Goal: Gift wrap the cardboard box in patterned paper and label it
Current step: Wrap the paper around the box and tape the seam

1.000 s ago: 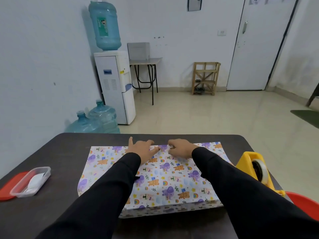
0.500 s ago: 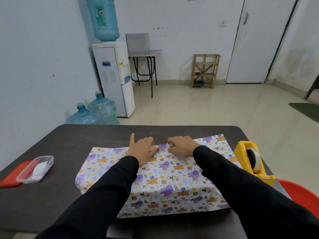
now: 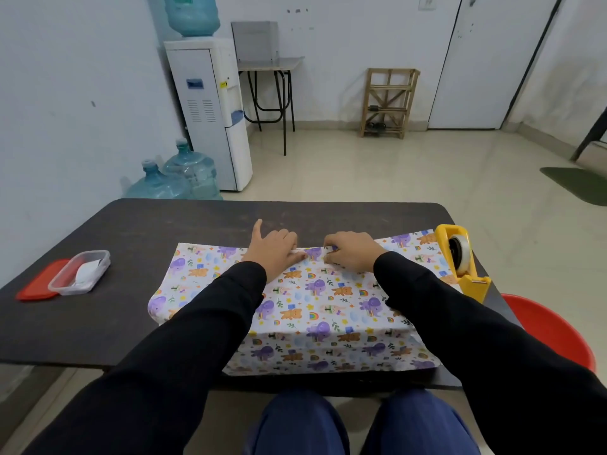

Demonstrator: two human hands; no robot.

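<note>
Patterned paper (image 3: 315,290): draped over a box-shaped bulk at table centre, printed with purple elephants, orange bears, rainbows; near edge hanging down the front face toward 6 o'clock, far edge lying along 12 o'clock. Cardboard box itself fully covered, not visible.

Left hand (image 3: 274,249): at 12 o'clock on the paper's far edge, palm down, thumb splayed outward, fingers pressed flat on the paper.

Right hand (image 3: 349,252): just beside the left, toward 1 o'clock, fingers curled, pinching the paper's far edge. Both sleeves black.

Table (image 3: 138,231): dark, matte top.

Tape dispenser (image 3: 461,261): yellow, at 3 o'clock, touching the paper's right margin, clear roll mounted.

Clear container (image 3: 80,272): at 9 o'clock, well apart from the paper, white item inside; red lid (image 3: 41,284) partly beneath it.

Red tub (image 3: 551,330): at 4 o'clock, below the table's edge.

Water dispenser (image 3: 210,106): at 11 o'clock against the wall.
</note>
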